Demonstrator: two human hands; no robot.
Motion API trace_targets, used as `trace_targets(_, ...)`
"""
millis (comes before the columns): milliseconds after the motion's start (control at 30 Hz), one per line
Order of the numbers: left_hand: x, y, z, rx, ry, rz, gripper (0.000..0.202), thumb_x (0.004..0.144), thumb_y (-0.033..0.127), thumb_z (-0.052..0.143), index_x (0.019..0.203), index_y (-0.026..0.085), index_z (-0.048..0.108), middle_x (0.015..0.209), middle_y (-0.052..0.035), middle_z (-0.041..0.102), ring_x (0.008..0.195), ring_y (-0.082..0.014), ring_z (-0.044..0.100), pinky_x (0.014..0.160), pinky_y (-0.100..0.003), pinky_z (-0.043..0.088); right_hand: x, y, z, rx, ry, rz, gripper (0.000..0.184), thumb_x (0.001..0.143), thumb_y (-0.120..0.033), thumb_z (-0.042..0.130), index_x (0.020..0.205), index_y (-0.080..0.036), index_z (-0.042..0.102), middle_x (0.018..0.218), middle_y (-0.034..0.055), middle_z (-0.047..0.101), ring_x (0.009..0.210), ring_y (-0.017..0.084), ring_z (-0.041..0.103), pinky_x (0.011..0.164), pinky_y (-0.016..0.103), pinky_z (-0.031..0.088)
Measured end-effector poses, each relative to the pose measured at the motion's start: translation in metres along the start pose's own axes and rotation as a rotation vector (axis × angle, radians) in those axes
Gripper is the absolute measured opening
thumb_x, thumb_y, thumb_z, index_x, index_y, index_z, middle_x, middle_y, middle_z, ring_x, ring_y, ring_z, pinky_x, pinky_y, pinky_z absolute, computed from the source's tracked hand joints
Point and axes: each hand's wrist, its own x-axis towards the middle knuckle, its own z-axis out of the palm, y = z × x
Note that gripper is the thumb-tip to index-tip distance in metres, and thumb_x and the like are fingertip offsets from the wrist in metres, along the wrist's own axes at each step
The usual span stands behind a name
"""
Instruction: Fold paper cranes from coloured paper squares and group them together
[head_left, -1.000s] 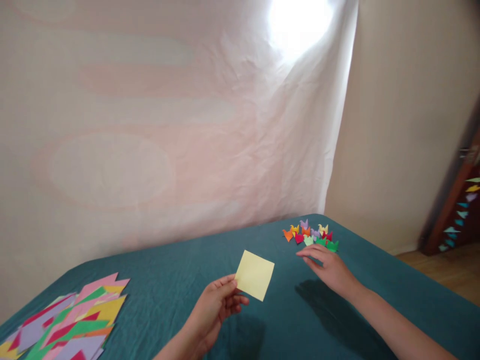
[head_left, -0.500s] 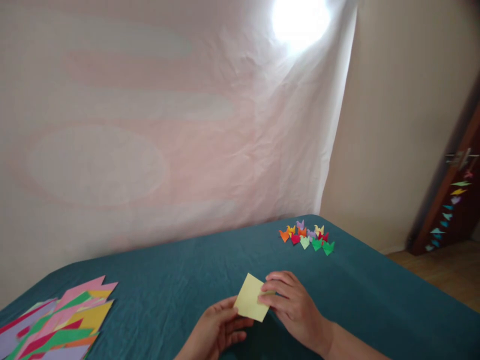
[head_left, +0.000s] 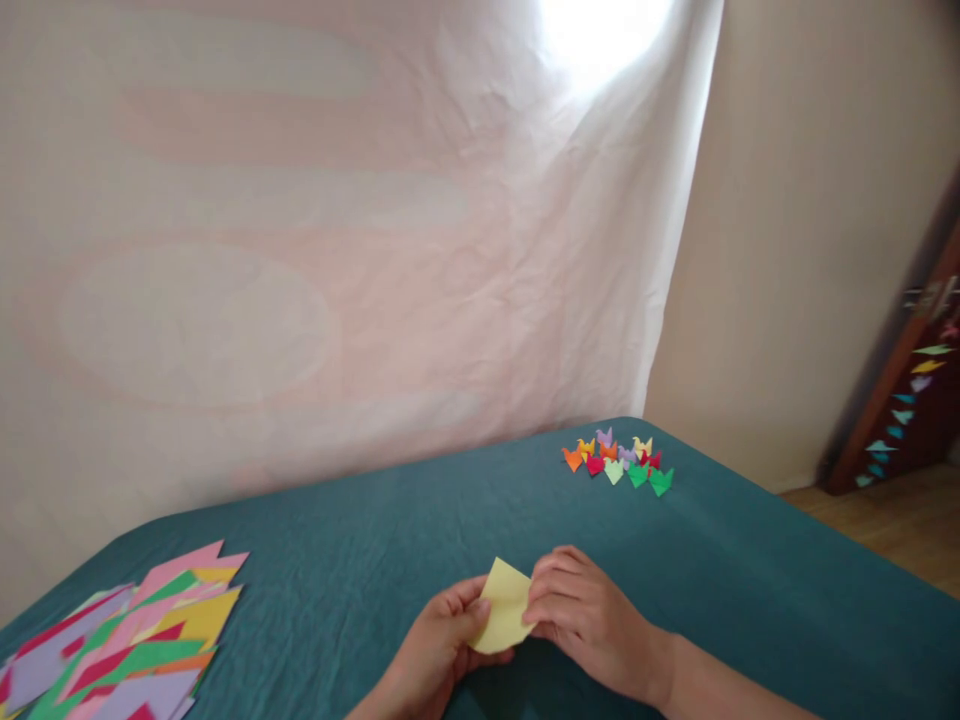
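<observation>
At view's six o'clock, I see left hand (head_left: 439,640) and right hand (head_left: 592,615) pinching yellow paper (head_left: 505,605) from opposite sides, likely for steadiness; paper birds (head_left: 614,470) sit clear, one o'clock beyond.

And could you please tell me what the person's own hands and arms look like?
Both the ungloved left hand and the ungloved right hand are bare, with no ring, bracelet or watch visible. The bare right forearm shows no sleeve or clear marking; the visible left forearm is uncovered too.
</observation>
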Motion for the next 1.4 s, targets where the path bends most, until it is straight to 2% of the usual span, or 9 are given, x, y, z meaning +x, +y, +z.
trace_targets(133, 0.000, 0.000, 0.002, 0.109, -0.015, 0.016, 0.038, 0.075, 0.041, 0.069, 0.105, 0.019, 0.069, 0.101, -0.0122, 0.067, 0.094, -0.0252, 0.062, 0.071, -0.030, 0.053, -0.003, 0.006, 0.006, 0.155, 0.112, 0.223, 0.015, 0.085, -0.031, 0.063, 0.075, -0.019, 0.061, 0.085, 0.0022, 0.062, 0.088, 0.017, 0.056, 0.080, 0.031, 0.044)
trace_targets(233, -0.002, 0.001, 0.008, 0.135, -0.034, 0.038, 0.041, 0.077, 0.042, 0.068, 0.109, 0.016, 0.067, 0.101, -0.0124, 0.066, 0.092, -0.0240, 0.061, 0.071, -0.030, 0.052, -0.003, 0.007, 0.005, 0.297, 0.113, 0.379, 0.018, 0.084, -0.031, 0.064, 0.072, -0.018, 0.062, 0.097, 0.0044, 0.061, 0.092, 0.016, 0.057, 0.081, 0.028, 0.045)
trace_targets(300, -0.005, 0.001, 0.014, 0.144, -0.032, 0.057, 0.041, 0.079, 0.040, 0.066, 0.110, 0.014, 0.066, 0.101, -0.0128, 0.066, 0.091, -0.0237, 0.061, 0.072, -0.031, 0.052, -0.003, 0.007, 0.005, 0.377, 0.090, 0.430, 0.017, 0.085, -0.029, 0.063, 0.072, -0.018, 0.063, 0.095, 0.0037, 0.062, 0.088, 0.015, 0.059, 0.080, 0.026, 0.045)
trace_targets(500, -0.008, -0.003, 0.021, 0.190, -0.049, 0.075, 0.038, 0.087, 0.044, 0.055, 0.108, 0.013, 0.061, 0.103, -0.0137, 0.062, 0.094, -0.0249, 0.062, 0.069, -0.031, 0.053, -0.005, 0.007, 0.007, 0.398, 0.088, 0.475, 0.014, 0.084, -0.023, 0.063, 0.071, -0.017, 0.063, 0.075, 0.0006, 0.064, 0.073, 0.014, 0.060, 0.070, 0.023, 0.044)
trace_targets(667, 0.002, -0.013, 0.015, 0.375, -0.097, 0.116, 0.037, 0.084, 0.047, 0.057, 0.101, 0.014, 0.053, 0.093, -0.0091, 0.061, 0.070, -0.0189, 0.066, 0.046, -0.021, 0.047, -0.002, 0.001, 0.007, 0.408, 0.105, 0.461, 0.015, 0.084, -0.019, 0.062, 0.070, -0.017, 0.063, 0.076, 0.0007, 0.064, 0.071, 0.013, 0.060, 0.069, 0.022, 0.044)
trace_targets(800, 0.006, -0.018, 0.015, 0.437, -0.068, 0.102, 0.035, 0.087, 0.047, 0.052, 0.100, 0.014, 0.052, 0.094, -0.0094, 0.063, 0.054, -0.0111, 0.063, 0.039, -0.016, 0.040, -0.002, -0.001, 0.008, 0.410, 0.114, 0.449, 0.013, 0.083, -0.018, 0.062, 0.070, -0.017, 0.063, 0.078, 0.0007, 0.064, 0.073, 0.013, 0.060, 0.071, 0.022, 0.044)
trace_targets(1133, 0.005, -0.023, 0.020, 0.444, 0.038, 0.122, 0.040, 0.085, 0.050, 0.051, 0.094, 0.012, 0.056, 0.085, -0.0077, 0.065, 0.047, -0.0074, 0.057, 0.036, -0.014, 0.035, -0.002, 0.001, 0.011, 0.446, 0.085, 0.495, 0.014, 0.085, -0.021, 0.059, 0.072, -0.018, 0.061, 0.081, 0.0011, 0.064, 0.075, 0.014, 0.059, 0.069, 0.023, 0.043)
trace_targets(1333, 0.006, -0.026, 0.019, 0.455, 0.073, 0.136, 0.041, 0.084, 0.052, 0.051, 0.089, 0.012, 0.057, 0.084, -0.0071, 0.065, 0.044, -0.0061, 0.054, 0.035, -0.014, 0.033, -0.006, 0.004, 0.017, 0.597, 0.042, 0.599, 0.014, 0.086, -0.026, 0.057, 0.075, -0.017, 0.058, 0.088, 0.0015, 0.061, 0.057, 0.009, 0.052, 0.048, 0.018, 0.039)
trace_targets(1400, 0.006, -0.027, 0.019, 0.461, 0.085, 0.143, 0.041, 0.084, 0.052, 0.051, 0.088, 0.012, 0.057, 0.083, -0.0068, 0.065, 0.044, -0.0060, 0.053, 0.036, -0.014, 0.033, -0.006, 0.004, 0.017, 0.600, 0.060, 0.572, 0.014, 0.085, -0.025, 0.058, 0.074, -0.017, 0.057, 0.088, 0.0013, 0.060, 0.062, 0.009, 0.053, 0.054, 0.019, 0.041)
